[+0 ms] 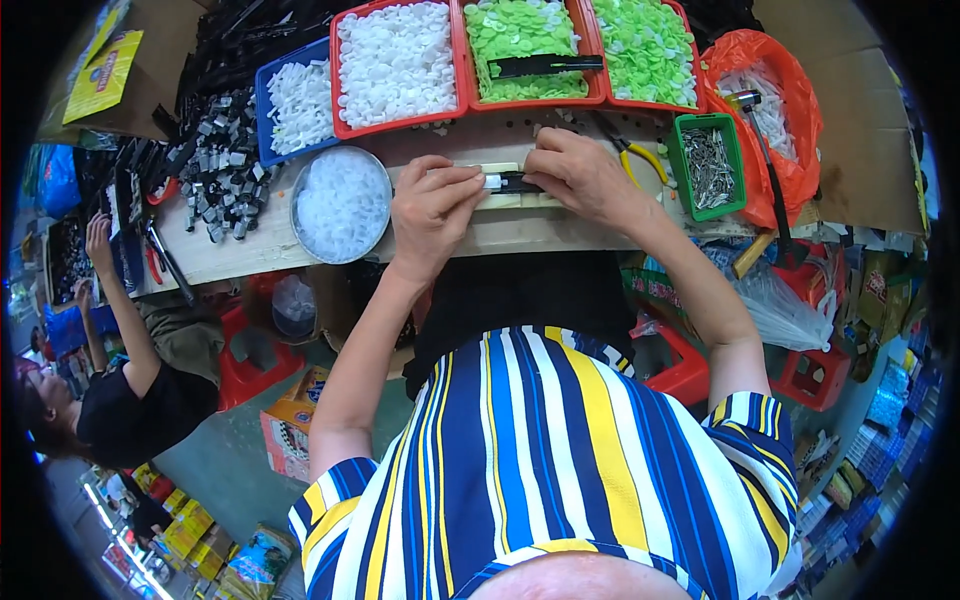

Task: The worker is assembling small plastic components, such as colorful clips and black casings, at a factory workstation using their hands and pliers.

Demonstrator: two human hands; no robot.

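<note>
Over the bench's near edge, my two hands meet at a pale block or jig (pixel 522 201). My left hand (pixel 432 212) has its thumb and fingers pinched together beside a small white plastic piece (pixel 493 182). My right hand (pixel 590 178), closed too, grips the end of a short black plastic strip (pixel 514 184) lying along the block. White piece and strip sit end to end; whether they are joined, I cannot tell. My fingers cover the outer ends of both. Left of my left hand stands a round metal dish (pixel 297 222) of translucent white pieces.
Red trays (pixel 338 112) of white and green discs line the back, a black strip (pixel 545 65) lying across one. Yellow-handled pliers (pixel 640 160), a green basket (pixel 738 190) of metal parts and a hammer (pixel 765 150) are right. Left are metal-and-black parts (pixel 222 165) and another person (pixel 140 390).
</note>
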